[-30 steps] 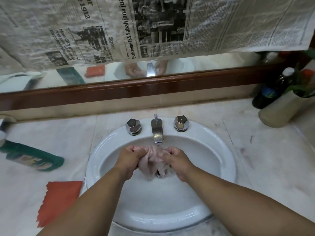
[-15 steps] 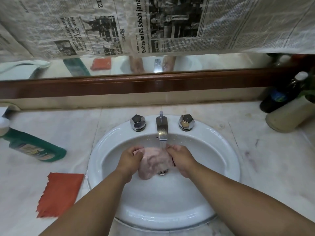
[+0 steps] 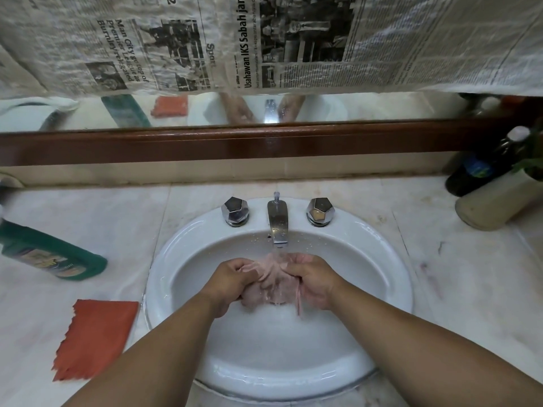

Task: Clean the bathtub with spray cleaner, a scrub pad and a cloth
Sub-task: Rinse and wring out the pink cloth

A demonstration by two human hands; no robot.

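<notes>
A wet pale pink cloth [image 3: 273, 284] is bunched between both hands inside the white sink [image 3: 390, 277], right under the chrome tap [image 3: 277, 223], whose water falls on it. My left hand [image 3: 232, 279] grips its left side and my right hand [image 3: 311, 282] grips its right side, fingers curled into the fabric. A strip of cloth hangs down by my right palm. An orange scrub pad [image 3: 94, 337] lies flat on the counter left of the sink. A green cleaner bottle [image 3: 50, 255] lies on its side farther left.
Two chrome knobs [image 3: 235, 210] [image 3: 320, 212] flank the tap. A dark bottle [image 3: 484, 165] and a beige container [image 3: 496, 201] stand at the back right of the marble counter [image 3: 470, 289]. A wood-framed mirror [image 3: 264, 142] partly covered with newspaper runs along the back wall.
Both hands have kept working the pink cloth under the running water, bunching it tighter. The view has tilted down a little, so the sink sits lower in the frame.
</notes>
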